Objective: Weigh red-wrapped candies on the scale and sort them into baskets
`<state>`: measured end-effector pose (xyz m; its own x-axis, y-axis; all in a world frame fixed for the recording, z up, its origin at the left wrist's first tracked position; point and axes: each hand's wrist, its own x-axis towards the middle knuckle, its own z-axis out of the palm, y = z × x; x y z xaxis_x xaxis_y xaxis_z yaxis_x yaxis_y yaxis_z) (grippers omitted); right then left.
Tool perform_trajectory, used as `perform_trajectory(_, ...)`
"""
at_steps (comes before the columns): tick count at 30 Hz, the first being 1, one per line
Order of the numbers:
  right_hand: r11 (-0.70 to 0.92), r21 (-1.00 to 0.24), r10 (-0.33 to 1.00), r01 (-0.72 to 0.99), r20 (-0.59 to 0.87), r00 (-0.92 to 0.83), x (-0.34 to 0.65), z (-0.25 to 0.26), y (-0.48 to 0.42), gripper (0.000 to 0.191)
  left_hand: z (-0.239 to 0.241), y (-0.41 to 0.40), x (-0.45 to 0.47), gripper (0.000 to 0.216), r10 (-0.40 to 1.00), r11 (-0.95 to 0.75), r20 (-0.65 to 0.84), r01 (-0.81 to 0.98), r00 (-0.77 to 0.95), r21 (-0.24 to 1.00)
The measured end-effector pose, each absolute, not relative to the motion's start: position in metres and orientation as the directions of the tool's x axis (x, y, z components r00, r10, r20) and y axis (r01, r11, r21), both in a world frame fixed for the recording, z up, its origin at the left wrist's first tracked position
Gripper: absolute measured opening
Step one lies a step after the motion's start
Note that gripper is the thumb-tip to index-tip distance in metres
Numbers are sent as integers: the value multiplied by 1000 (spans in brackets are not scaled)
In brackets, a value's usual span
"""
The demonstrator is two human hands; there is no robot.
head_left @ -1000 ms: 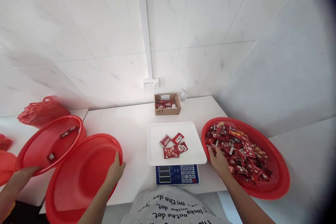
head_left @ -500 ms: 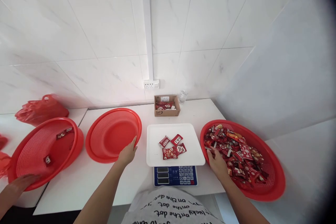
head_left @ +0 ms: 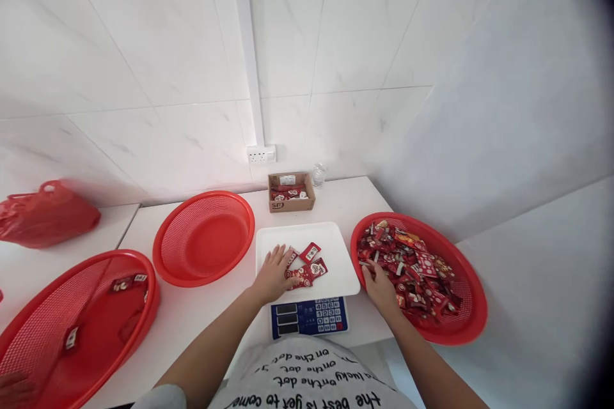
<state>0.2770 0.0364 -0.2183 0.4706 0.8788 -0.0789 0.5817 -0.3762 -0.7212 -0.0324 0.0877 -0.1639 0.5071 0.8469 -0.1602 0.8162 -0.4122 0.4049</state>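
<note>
Several small red printed packets (head_left: pixel 318 267) lie on the white tray (head_left: pixel 336 239) of a blue electronic scale (head_left: pixel 309 317). My left hand (head_left: pixel 272 276) rests over the left part of the tray, fingers spread, touching the nearest packets and partly covering them. At the left rim of the right red basket (head_left: pixel 472 326), my right hand (head_left: pixel 382 287) has its fingers bent in among a heap of similar packets (head_left: pixel 417 268). Its fingertips press together there, and what they hold, if anything, is hidden.
Left of the scale sits a red plastic basket (head_left: pixel 211 239) with a bare bottom. Farther left, another person's hand (head_left: pixel 16 390) touches a larger basket (head_left: pixel 137 358) holding a few packets. A cardboard box (head_left: pixel 291 204), clear cups (head_left: pixel 319 174) and a red bag (head_left: pixel 50 217) stand near the wall.
My left hand has let go of the middle basket's rim and moved right onto the tray's packets. The left basket has come nearer and its opening faces up more. My right hand remains in its basket.
</note>
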Motion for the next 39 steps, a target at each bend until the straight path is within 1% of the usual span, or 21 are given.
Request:
perform_trajectory(2,-370,-722,881,585,-73,467,277,-218,36,49,-167,88,-14,89,811,-454,-180,793,557,407)
perform_trajectory(4,-363,-723,884,588,-67,463,277,-219,36,48,-170,92,-3,90,800,-489,-165,787,576,377)
perform_trajectory(6,-368,-722,882,585,-72,466,276,-218,36,46,-171,96,2,77,813,-508,-105,786,572,351)
perform_trajectory(9,-375,-723,881,580,-83,466,275,-214,35,45,-171,100,4,44,854,-487,-2,802,520,347)
perform_trajectory(11,-374,-722,882,582,-83,464,274,-212,35,46,-170,99,3,27,874,-464,29,813,486,353)
perform_trajectory(13,-372,-720,884,586,-83,461,273,-210,34,47,-168,100,-1,16,884,-448,42,818,465,360)
perform_trajectory(15,-372,-720,885,585,-87,457,273,-210,34,47,-163,104,-9,11,904,-414,62,832,423,368)
perform_trajectory(17,-371,-721,888,585,-92,450,274,-210,34,48,-154,113,-27,14,940,-338,87,865,330,371)
perform_trajectory(21,-385,-706,887,594,-105,449,275,-212,34,49,-134,136,-88,26,991,-89,127,932,46,352)
perform_trajectory(23,-391,-703,885,594,-111,452,275,-212,35,49,-127,144,-116,35,994,29,93,943,-63,333)
perform_trajectory(25,-394,-703,884,592,-113,454,275,-212,35,49,-125,147,-130,49,991,118,35,956,-132,269)
perform_trajectory(26,-394,-703,884,592,-112,455,274,-211,36,49,-126,148,-128,56,990,130,15,965,-137,228)
perform_trajectory(27,-392,-703,885,593,-112,453,274,-211,36,49,-129,147,-122,61,994,109,6,975,-112,192)
perform_trajectory(29,-388,-706,887,592,-111,449,273,-209,36,49,-137,143,-93,65,999,-34,1,985,34,171)
perform_trajectory(31,-385,-710,888,590,-111,446,273,-208,36,49,-145,134,-51,66,960,-260,-40,935,277,240)
perform_trajectory(33,-378,-716,889,587,-104,446,273,-208,35,49,-153,123,-7,70,851,-443,-115,819,512,364)
perform_trajectory(34,-372,-719,890,587,-98,445,273,-208,34,49,-156,117,13,74,801,-483,-150,774,580,411)
perform_trajectory(35,-367,-722,891,586,-92,444,274,-208,34,49,-158,113,29,76,768,-508,-169,749,617,426)
perform_trajectory(36,-365,-725,890,584,-88,447,274,-209,33,49,-161,109,42,74,744,-538,-176,735,644,413)
perform_trajectory(37,-366,-727,888,581,-87,451,274,-209,32,49,-163,106,50,66,737,-566,-162,730,656,381)
perform_trajectory(39,-369,-730,884,575,-85,460,274,-208,31,48,-167,103,57,41,735,-617,-107,725,670,306)
